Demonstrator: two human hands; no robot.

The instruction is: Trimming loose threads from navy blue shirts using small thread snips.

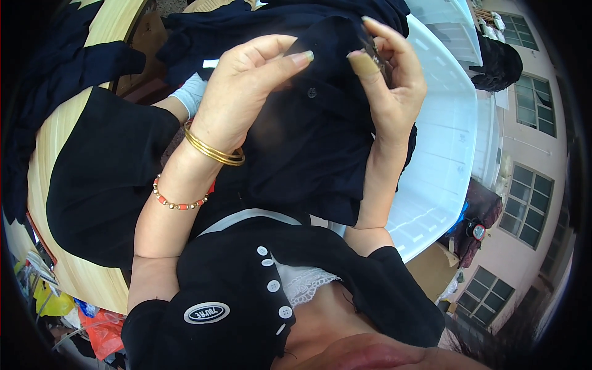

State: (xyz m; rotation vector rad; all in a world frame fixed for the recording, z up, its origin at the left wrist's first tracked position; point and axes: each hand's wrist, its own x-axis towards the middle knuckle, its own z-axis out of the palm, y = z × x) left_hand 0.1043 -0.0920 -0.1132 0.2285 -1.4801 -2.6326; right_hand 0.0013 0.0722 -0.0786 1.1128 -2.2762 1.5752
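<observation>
A dark navy garment (308,142) with a small dark button hangs between my two hands and spreads down over my lap. My left hand (246,77) pinches its upper left edge between thumb and fingers; gold bangles and a beaded bracelet circle that arm. At the upper right edge, my right hand (398,86) is closed on the cloth, with a tan wrap around the thumb. A small dark, speckled thing shows between those fingers, too unclear to name. Past my hands lies more navy cloth (216,37), with a white tag beside my left hand.
A large white plastic tub (441,166) stands at my right. To my left is a curved, light wooden tabletop (68,271) with navy cloth (80,74) draped over it. Yellow and red bags (102,333) lie at lower left. A building with windows rises at far right.
</observation>
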